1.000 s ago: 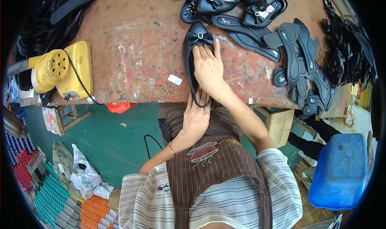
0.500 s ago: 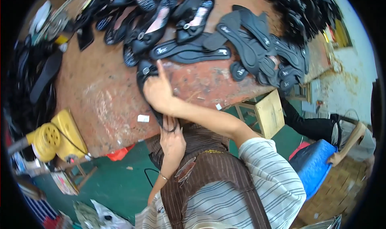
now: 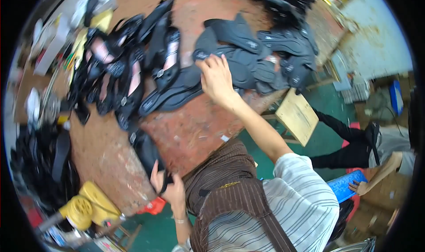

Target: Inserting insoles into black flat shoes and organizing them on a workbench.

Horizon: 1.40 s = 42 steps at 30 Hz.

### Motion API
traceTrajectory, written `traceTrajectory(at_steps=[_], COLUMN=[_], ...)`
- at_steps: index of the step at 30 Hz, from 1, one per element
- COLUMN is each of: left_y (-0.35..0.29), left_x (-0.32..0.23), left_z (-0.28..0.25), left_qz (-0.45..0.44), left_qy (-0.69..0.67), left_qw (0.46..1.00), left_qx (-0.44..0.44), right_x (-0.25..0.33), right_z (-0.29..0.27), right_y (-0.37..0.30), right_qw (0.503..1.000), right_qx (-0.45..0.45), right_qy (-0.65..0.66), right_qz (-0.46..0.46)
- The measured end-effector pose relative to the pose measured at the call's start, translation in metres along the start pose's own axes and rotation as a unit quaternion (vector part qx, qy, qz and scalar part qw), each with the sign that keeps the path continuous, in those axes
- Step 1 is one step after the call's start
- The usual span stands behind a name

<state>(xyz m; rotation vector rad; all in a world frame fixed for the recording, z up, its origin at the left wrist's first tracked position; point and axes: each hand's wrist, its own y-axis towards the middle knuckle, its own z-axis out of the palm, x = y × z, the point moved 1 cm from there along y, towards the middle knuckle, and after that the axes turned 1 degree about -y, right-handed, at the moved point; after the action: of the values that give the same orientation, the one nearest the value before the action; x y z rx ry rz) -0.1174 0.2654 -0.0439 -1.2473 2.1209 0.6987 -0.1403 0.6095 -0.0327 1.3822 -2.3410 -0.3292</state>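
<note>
Left hand (image 3: 171, 189) is gripping the black shoe (image 3: 148, 153) by its heel end; the shoe is lying at the near edge of the worktable (image 3: 181, 134), toe pointing far left. Right hand (image 3: 218, 81) is hanging over the grey insoles (image 3: 241, 59), fingers bent; whether they are pinching one, cannot tell. More black shoes (image 3: 117, 68) are lying farther off to the left; a yellow machine (image 3: 90, 207) is standing at near left. At right, a co-worker's hand (image 3: 361, 188) is touching a blue container (image 3: 341, 188).
</note>
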Motion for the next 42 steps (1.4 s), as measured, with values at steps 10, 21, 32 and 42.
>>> traceTrajectory(at_steps=[10, 21, 32, 42], left_y=[0.039, 0.103, 0.119, 0.131], left_x=[0.052, -0.113, -0.168, -0.176], left_z=[-0.054, -0.009, 0.035, 0.046], left_qz=[-0.041, -0.221, -0.113, -0.039], left_qy=[-0.090, -0.256, -0.168, -0.140], left_qw=[0.984, 0.918, 0.922, 0.919], left_qx=[0.146, 0.206, 0.331, 0.366], right_x=[0.000, 0.092, 0.005, 0.007], right_z=[-0.009, -0.042, -0.050, -0.084], right_y=[0.013, -0.116, -0.147, -0.197], right_qw=[0.982, 0.894, 0.651, 0.357], right_qx=[-0.131, -0.121, -0.049, 0.087], right_qy=[0.110, 0.411, 0.679, 0.881], right_qz=[0.075, 0.134, 0.336, 0.298])
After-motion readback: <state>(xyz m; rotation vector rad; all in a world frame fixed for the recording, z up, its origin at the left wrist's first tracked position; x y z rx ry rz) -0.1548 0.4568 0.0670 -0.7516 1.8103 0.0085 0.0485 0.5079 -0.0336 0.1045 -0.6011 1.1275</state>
